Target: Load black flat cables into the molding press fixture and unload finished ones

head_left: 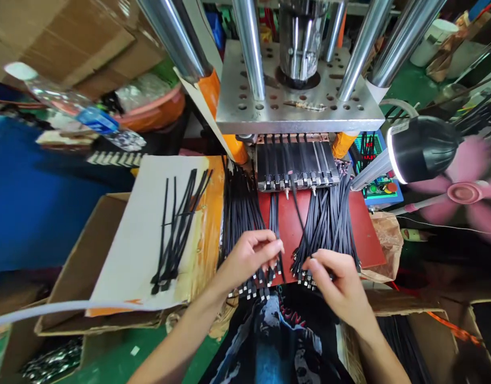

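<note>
My right hand [339, 280] pinches a flat black cable [298, 208] between thumb and fingers. That cable slants up to the front of a dark metal mould [295, 160], where several other cables lie in parallel slots. My left hand [255, 253] is closed, thumb against fingers, over a few black cables [274, 208] on the red board [289, 229]. Whatever its fingertips hold is hidden. Bundles of black cables with metal plug ends flank the hands, one on the left [241, 202] and one on the right [329, 224].
A thick steel press plate [299, 114] on columns stands over the mould. To the left, several cables [179, 229] lie on a white-topped board [129, 234]. A lamp [424, 149], a pink fan [464, 192] and a control box [383, 192] are at right.
</note>
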The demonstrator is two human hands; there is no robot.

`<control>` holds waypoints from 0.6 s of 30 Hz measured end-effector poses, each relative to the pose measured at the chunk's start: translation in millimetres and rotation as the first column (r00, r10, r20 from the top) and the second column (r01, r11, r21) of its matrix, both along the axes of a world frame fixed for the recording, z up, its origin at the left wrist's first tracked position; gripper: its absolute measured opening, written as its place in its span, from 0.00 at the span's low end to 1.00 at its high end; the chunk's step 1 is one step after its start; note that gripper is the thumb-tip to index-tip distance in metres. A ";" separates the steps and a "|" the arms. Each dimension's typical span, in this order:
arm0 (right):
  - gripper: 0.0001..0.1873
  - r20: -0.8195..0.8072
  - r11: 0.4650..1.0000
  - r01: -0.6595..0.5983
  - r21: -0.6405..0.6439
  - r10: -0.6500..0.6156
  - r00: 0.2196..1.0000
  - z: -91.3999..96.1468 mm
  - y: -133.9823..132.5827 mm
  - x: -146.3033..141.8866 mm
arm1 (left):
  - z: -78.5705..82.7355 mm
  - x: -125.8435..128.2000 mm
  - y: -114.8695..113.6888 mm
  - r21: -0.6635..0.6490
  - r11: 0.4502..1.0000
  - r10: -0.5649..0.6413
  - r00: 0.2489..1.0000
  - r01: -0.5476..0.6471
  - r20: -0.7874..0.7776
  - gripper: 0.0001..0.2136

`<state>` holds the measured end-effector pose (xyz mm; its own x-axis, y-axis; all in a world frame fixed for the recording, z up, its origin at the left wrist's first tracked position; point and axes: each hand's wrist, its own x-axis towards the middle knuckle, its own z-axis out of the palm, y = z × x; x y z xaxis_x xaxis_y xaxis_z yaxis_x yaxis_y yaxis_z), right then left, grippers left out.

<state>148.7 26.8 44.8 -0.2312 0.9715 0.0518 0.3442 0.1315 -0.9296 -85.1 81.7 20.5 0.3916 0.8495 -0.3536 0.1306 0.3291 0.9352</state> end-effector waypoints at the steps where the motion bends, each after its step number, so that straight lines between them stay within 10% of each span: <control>1: 0.20 -0.001 0.999 -0.036 -0.002 0.036 0.999 -2.2 -2.0 -8.7 | 3.6 5.8 -8.4 0.004 1.000 -0.012 0.999 0.012 0.036 0.17; 11: 0.13 0.000 0.960 -0.266 -0.093 0.267 0.964 -0.1 -1.0 4.8 | 20.2 24.4 -43.7 0.265 0.964 0.003 0.997 0.016 -0.072 0.12; 18: 0.19 -0.151 0.993 0.006 -0.116 -0.024 0.988 -9.1 7.6 -7.6 | 7.2 28.1 -68.3 0.233 0.963 -0.084 0.974 0.133 -0.209 0.10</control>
